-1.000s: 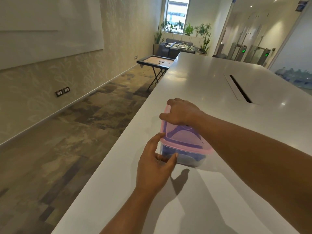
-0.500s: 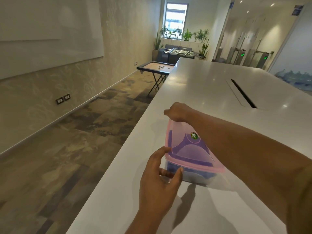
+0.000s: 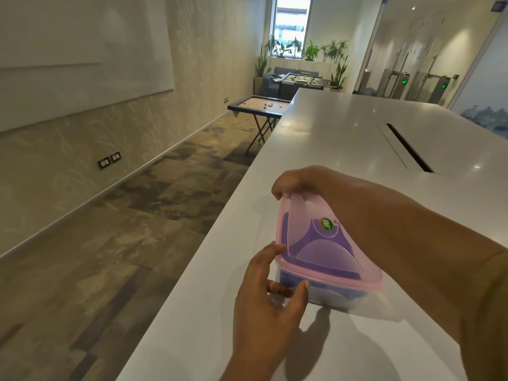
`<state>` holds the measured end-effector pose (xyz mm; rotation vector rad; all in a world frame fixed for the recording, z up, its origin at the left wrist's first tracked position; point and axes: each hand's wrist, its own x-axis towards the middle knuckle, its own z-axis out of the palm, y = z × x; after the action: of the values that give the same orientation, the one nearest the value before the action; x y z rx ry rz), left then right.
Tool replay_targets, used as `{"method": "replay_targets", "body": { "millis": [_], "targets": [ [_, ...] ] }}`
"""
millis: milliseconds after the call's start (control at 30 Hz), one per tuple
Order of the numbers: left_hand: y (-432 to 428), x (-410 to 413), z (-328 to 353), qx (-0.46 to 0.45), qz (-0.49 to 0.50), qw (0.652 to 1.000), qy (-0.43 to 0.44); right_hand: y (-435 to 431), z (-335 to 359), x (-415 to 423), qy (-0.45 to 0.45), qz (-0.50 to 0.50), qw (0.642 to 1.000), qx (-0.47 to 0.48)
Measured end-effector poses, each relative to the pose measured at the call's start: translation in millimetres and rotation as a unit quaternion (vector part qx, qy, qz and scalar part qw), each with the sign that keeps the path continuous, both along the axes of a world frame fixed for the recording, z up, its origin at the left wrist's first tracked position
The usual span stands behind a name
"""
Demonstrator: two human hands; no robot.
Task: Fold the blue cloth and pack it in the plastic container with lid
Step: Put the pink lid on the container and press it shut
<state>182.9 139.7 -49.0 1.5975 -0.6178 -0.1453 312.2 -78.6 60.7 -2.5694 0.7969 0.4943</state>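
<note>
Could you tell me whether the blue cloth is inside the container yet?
Yes: the blue cloth shows through the clear container wall, beneath the pink lid on top.

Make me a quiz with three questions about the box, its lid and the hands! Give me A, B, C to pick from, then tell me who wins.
1. Where is the blue cloth?
A. Inside the box
B. On the floor
C. Hanging on the wall

2. What colour is the lid?
A. Green
B. Pink
C. Black

3. What is the left hand doing?
A. Resting flat on the table, far from the box
B. Holding a cup
C. Gripping the near corner of the box

Answers:
1. A, blue shows through the clear side of the box under the lid.
2. B, the see-through lid and its rim are pink.
3. C, its thumb and fingers sit on the near corner, while the right hand holds the lid's far edge. The box stands on the white table.
</note>
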Motion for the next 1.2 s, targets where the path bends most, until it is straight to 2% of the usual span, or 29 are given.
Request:
{"method": "replay_targets", "body": {
  "millis": [200, 267, 367, 433, 667, 767, 900, 1200],
  "targets": [
    [0, 1, 0, -0.008, -0.002, 1.000, 0.006, -3, -6, 0, -0.040, -0.013, 0.999, 0.007],
    [-1, 1, 1, -0.006, 0.000, 1.000, -0.003, -3, -8, -2, -0.101, -0.012, 0.994, -0.046],
    [-2, 0, 4, 0.005, 0.003, 1.000, -0.014, -2, -9, -16, -0.228, 0.028, 0.956, -0.180],
    [-1, 1, 4, 0.010, 0.007, 1.000, -0.021, 4, -10, -33, -0.260, 0.056, 0.947, -0.179],
    [3, 6, -4, 0.009, 0.008, 0.998, -0.062, 25, -9, -142, -0.203, 0.077, 0.972, -0.086],
    [3, 8, -5, 0.008, 0.012, 0.998, -0.067, 33, -14, -172, -0.210, 0.082, 0.968, -0.108],
    [1, 6, -6, 0.016, 0.010, 0.997, -0.073, 37, -27, -182, -0.270, 0.064, 0.950, -0.143],
    [1, 3, -7, 0.038, 0.023, 0.994, -0.104, 34, -36, -182, -0.290, 0.046, 0.947, -0.129]
  ]
}}
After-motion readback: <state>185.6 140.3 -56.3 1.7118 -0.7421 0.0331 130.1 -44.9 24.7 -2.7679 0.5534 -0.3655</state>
